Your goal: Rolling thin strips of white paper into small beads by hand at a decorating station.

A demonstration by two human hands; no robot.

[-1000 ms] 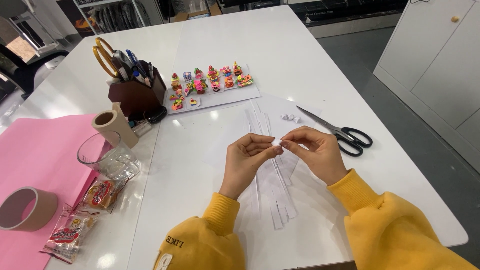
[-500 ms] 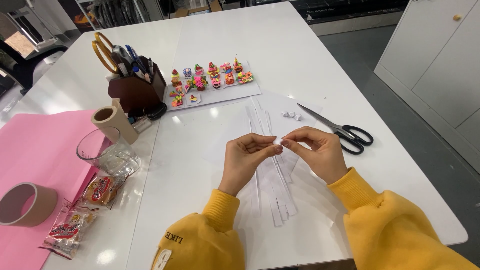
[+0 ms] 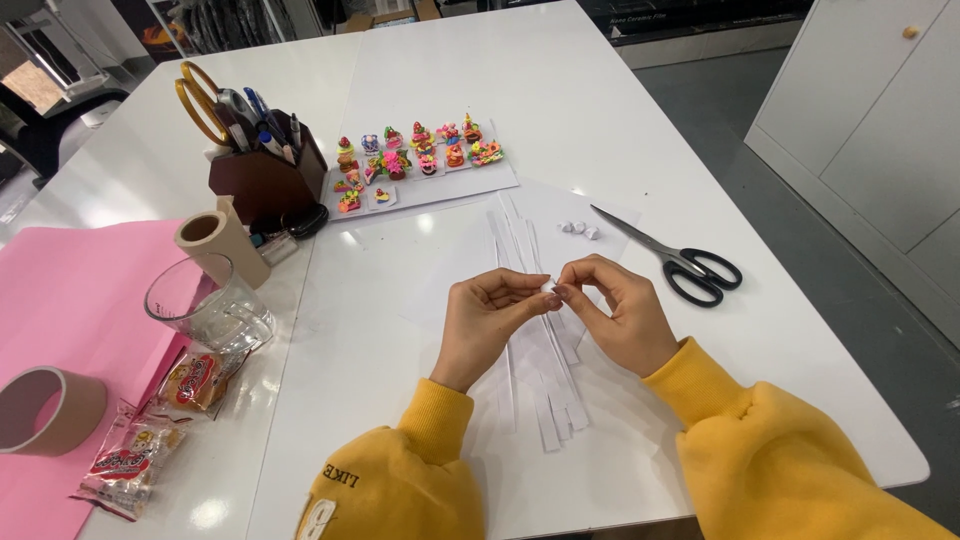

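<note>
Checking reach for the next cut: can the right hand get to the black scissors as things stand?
Probably yes. The scissors lie open on the table just past the right hand, with bare white table between them. But both hands are pinching a small folded paper piece, so the right hand would have to let go first.

The small white paper piece (image 3: pixel 548 287) pinched at the frame's centre is mostly covered by the fingertips of the left hand (image 3: pixel 490 320) and right hand (image 3: pixel 620 315); its shape cannot be told. Both hands hide the middle of the white paper strips (image 3: pixel 545 390). At the left edge, the tape roll (image 3: pixel 45 410) and pink sheet (image 3: pixel 70 300) are cut off. The tiny colourful figures (image 3: pixel 420 160) are too small to identify.
</note>
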